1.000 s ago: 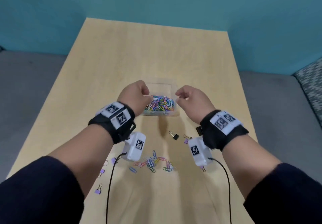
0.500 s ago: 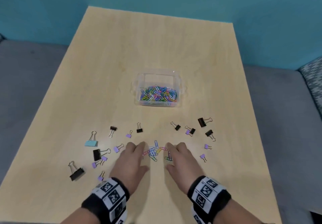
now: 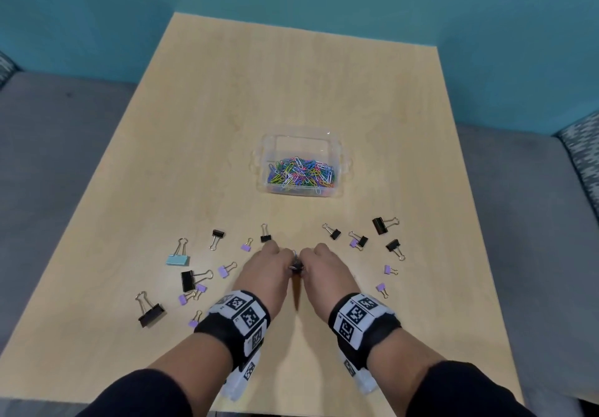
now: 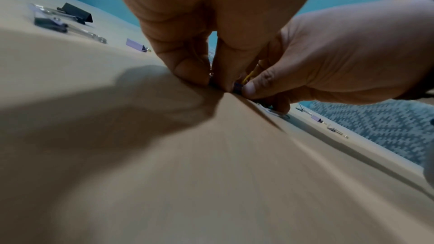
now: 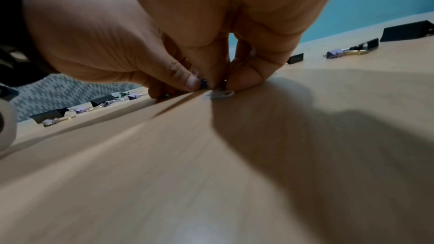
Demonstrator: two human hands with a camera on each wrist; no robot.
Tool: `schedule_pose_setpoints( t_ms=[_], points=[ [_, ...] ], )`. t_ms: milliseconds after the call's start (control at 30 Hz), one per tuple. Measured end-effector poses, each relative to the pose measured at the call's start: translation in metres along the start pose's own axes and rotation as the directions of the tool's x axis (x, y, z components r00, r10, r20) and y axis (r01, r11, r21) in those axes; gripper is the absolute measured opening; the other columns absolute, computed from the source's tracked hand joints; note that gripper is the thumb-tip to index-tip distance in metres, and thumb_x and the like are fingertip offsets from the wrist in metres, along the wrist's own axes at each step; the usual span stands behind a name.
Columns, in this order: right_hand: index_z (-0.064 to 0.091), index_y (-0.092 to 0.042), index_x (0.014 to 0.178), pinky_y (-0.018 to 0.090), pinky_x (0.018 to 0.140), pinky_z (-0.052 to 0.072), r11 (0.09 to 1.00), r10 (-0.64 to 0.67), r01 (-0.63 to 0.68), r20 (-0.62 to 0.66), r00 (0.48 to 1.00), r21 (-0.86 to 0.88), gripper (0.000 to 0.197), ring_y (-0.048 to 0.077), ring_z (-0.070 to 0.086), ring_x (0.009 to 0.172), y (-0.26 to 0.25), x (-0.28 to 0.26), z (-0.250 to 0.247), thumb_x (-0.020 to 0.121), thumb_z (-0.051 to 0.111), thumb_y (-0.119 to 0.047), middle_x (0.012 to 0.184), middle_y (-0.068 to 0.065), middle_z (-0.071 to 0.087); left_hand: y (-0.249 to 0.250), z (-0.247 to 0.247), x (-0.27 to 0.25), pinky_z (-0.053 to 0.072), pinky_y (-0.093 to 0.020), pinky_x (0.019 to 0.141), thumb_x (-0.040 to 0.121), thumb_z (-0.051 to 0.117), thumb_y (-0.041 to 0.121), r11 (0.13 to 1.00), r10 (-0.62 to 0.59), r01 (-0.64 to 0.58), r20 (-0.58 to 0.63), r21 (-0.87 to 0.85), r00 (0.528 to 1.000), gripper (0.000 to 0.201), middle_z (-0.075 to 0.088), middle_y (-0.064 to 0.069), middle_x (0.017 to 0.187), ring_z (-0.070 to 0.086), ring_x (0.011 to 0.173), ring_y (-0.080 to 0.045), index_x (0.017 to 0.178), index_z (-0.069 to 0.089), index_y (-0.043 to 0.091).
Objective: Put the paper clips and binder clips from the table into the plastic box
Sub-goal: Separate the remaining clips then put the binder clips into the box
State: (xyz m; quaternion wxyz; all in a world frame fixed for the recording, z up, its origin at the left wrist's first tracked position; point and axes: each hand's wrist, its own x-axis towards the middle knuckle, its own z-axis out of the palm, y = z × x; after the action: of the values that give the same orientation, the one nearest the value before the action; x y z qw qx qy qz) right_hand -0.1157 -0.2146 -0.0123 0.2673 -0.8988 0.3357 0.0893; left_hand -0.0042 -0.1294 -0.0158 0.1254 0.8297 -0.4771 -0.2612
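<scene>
The clear plastic box (image 3: 341, 170) stands mid-table with a heap of coloured paper clips (image 3: 301, 171) inside. Nearer me, my left hand (image 3: 282, 259) and right hand (image 3: 310, 259) meet fingertip to fingertip on the table, curled round a small bunch of loose paper clips (image 3: 295, 266). The left wrist view shows my left hand (image 4: 211, 79) pressing down, with blue and yellow paper clips (image 4: 237, 86) squeezed against the right thumb. From the right wrist, my right hand (image 5: 225, 81) pinches the bunch, and one white paper clip (image 5: 219, 94) lies flat just under the fingers.
Binder clips lie scattered on both sides of my hands: a light blue one (image 3: 177, 259), large black ones (image 3: 150, 314) (image 3: 380, 225) and several small purple ones (image 3: 223, 271). The wooden table (image 3: 291, 76) is bordered by grey seating and a teal wall.
My hands came back from over the box to the near table, spread beside the loose paper clips, then drew together and curled round them.
</scene>
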Motion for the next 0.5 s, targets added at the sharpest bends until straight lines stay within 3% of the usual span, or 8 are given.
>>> schedule_pose_setpoints(
  t_ms=[100, 167, 300, 400, 500],
  points=[
    [0.042, -0.020, 0.088, 0.030, 0.060, 0.028, 1.000, 0.025, -0.025, 0.012, 1.000, -0.011, 0.018, 0.022, 0.038, 0.070, 0.003, 0.000, -0.004, 0.087, 0.048, -0.003, 0.090, 0.001, 0.040, -0.004, -0.003, 0.000, 0.033, -0.031, 0.058, 0.092, 0.050, 0.017, 0.999, 0.031, -0.031, 0.009, 0.031, 0.999, 0.013, 0.038, 0.000, 0.086, 0.045, 0.066, -0.025, 0.080, 0.044, 0.017],
    [0.037, -0.021, 0.083, 0.030, 0.058, 0.027, 0.999, 0.045, -0.044, 0.028, 0.999, -0.026, 0.022, 0.021, 0.037, 0.066, 0.007, 0.001, -0.006, 0.087, 0.051, -0.004, 0.085, -0.002, 0.037, -0.007, -0.004, 0.000, 0.037, -0.033, 0.059, 0.093, 0.051, 0.019, 0.998, 0.028, -0.029, 0.022, 0.050, 0.999, 0.018, 0.040, 0.000, 0.086, 0.050, 0.067, -0.026, 0.077, 0.041, 0.020],
    [0.042, -0.020, 0.081, 0.032, 0.058, 0.034, 0.998, 0.068, -0.068, 0.066, 0.995, -0.001, 0.015, 0.024, 0.046, 0.069, 0.014, 0.005, -0.011, 0.091, 0.049, -0.013, 0.083, -0.001, 0.043, -0.013, -0.004, 0.005, 0.044, -0.034, 0.065, 0.093, 0.051, 0.027, 0.999, -0.052, 0.052, 0.045, -0.001, 0.998, 0.018, 0.044, 0.001, 0.084, 0.053, 0.074, -0.027, 0.080, 0.048, 0.015],
    [0.049, -0.019, 0.077, 0.034, 0.063, 0.045, 0.991, 0.085, -0.094, 0.094, 0.992, 0.095, 0.013, 0.024, 0.054, 0.073, 0.020, 0.009, -0.018, 0.089, 0.049, -0.014, 0.080, 0.001, 0.053, -0.017, -0.009, 0.009, 0.039, -0.031, 0.063, 0.090, 0.053, 0.028, 0.993, -0.086, 0.092, 0.080, -0.071, 0.993, 0.021, 0.048, 0.003, 0.078, 0.052, 0.074, -0.023, 0.073, 0.049, 0.017],
    [0.054, -0.017, 0.072, 0.030, 0.053, 0.046, 0.932, 0.158, -0.198, 0.152, 0.976, 0.303, 0.015, 0.019, 0.057, 0.057, 0.025, 0.012, -0.029, 0.085, 0.061, -0.019, 0.064, -0.003, 0.056, -0.020, -0.021, 0.010, 0.040, -0.031, 0.058, 0.085, 0.058, 0.028, 0.978, -0.107, 0.125, 0.111, -0.165, 0.988, 0.028, 0.049, 0.004, 0.066, 0.052, 0.068, -0.023, 0.063, 0.044, 0.020]
  ],
)
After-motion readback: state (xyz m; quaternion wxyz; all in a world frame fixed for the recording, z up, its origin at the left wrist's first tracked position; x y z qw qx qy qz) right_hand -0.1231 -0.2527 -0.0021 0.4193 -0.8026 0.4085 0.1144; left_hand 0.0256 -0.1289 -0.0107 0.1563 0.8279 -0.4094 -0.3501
